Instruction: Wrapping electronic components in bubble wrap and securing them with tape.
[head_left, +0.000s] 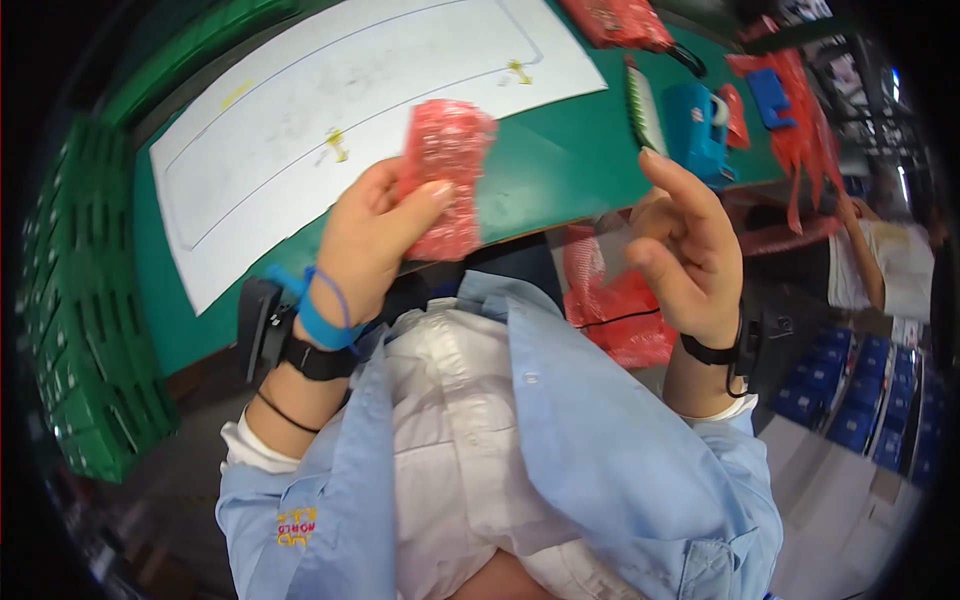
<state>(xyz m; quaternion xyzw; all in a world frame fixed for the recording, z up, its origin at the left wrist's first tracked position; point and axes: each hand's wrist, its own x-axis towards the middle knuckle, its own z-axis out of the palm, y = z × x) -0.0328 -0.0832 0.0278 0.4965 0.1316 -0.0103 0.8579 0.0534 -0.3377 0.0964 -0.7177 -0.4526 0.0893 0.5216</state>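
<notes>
My left hand (375, 225) grips a flat red bubble-wrap packet (447, 180), thumb on top, held up over the near edge of the green table (560, 165). What the wrap contains, if anything, cannot be made out. To the right, my right hand (695, 245) is raised with nothing in it, its index finger stretched out and its thumb apart. Just beyond that hand stands a teal tape dispenser (695, 130). A white and green strip-shaped thing (645, 105) lies beside the dispenser.
A large white sheet (300, 130) with drawn lines covers the table's left part. More red bubble wrap (620, 22) lies at the far side, and red plastic (630, 315) hangs below the near edge. Green crates (90, 300) stand at left. Another person's arm (865, 250) shows at right.
</notes>
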